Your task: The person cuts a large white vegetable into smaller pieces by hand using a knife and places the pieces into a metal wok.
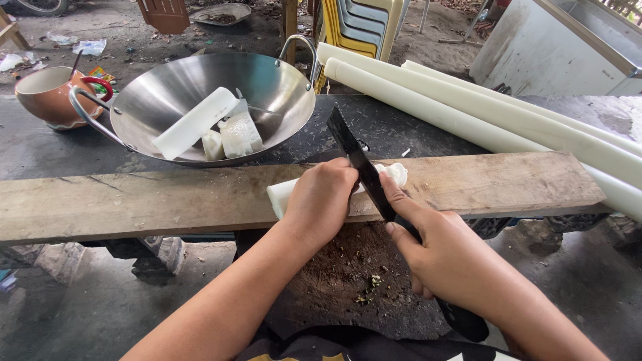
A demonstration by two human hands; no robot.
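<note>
Outdoors on my plank, left hand clamps a white stalk, right hand grips the knife mid-cut. Few pieces in the wok, long stalks uncut.

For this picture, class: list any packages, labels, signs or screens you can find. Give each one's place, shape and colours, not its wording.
Plastic wrappers: crumpled, pale blue-white, on the dirt ground at top left.
Colourful packet: small, red, yellow and green, behind the brown clay pot at left.
Small mark: dark, on the white cabinet at top right; too small to make out.
No signs or screens.
</note>
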